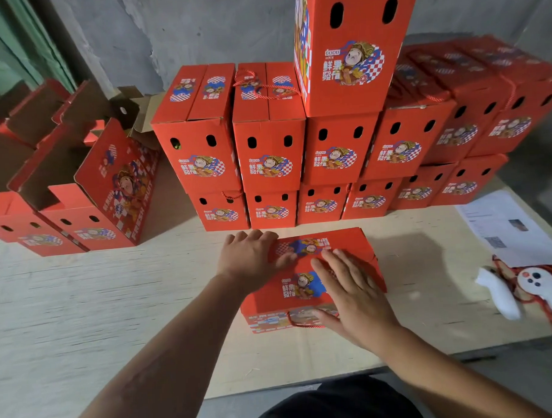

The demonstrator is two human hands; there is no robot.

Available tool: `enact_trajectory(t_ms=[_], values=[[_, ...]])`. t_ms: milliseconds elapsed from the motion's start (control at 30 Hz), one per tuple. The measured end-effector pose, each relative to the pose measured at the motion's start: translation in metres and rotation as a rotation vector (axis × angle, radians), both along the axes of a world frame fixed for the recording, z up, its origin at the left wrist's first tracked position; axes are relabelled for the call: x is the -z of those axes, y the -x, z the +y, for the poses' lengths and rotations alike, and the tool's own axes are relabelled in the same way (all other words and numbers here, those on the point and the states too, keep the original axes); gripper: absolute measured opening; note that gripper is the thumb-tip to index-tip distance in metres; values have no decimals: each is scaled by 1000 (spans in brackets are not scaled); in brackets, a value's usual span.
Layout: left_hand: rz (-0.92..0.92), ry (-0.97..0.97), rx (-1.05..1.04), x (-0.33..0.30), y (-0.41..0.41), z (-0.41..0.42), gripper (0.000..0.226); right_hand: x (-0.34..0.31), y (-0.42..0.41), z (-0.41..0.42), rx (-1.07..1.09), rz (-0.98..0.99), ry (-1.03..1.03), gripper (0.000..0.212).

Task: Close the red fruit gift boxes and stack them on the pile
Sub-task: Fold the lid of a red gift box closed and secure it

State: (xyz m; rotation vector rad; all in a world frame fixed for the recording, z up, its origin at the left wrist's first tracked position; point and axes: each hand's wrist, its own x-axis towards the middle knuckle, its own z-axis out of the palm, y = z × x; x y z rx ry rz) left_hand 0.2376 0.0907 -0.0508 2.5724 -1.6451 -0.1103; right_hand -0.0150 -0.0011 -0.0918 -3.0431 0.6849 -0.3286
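Observation:
A red fruit gift box stands on the wooden table in front of me, its top flaps folded down. My left hand lies flat on the far left part of the lid. My right hand presses flat on the right part of the lid, thumb down by the red cord handle on the front side. Behind it rises the pile of closed red boxes, two layers high, with one more box on top as a third layer.
Several open red boxes with raised flaps stand at the left. A printed paper sheet lies at the right. Near the right edge a white controller rests on a tangle of red cords. The table ends just before my body.

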Motion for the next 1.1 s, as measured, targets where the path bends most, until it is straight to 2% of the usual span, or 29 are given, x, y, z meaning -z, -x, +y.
enact_trajectory(t_ms=[67,167,200,300,367,467,567,667,767,933,1100], values=[[-18,-21,20,1,0,6,97,4,1,0,-31,-2,18,87],[41,-92,79,2,-3,12,120,2,-5,-5,61,-29,-8,90],[51,-103,81,2,-4,11,119,1,-6,-6,96,-47,-12,88],[-20,-61,94,-2,-8,-1,90,2,-7,-5,84,-57,6,75],[-56,-59,125,-6,-10,-6,79,1,-8,-7,67,11,-32,83],[-49,-145,173,-11,-11,-10,75,-3,-15,-13,25,128,-92,101],[-132,-268,226,-15,-7,-20,72,-8,-19,-15,38,92,-147,100],[-153,-309,218,-14,-2,-20,71,-10,-17,-12,48,33,-125,95],[-115,-312,203,-13,-3,-19,71,-10,-20,-11,49,14,-108,92],[-21,-374,178,-14,-9,-24,72,-26,-32,-18,57,104,-128,95],[164,-386,111,-13,-12,-27,76,-32,-40,-15,101,223,-128,95]])
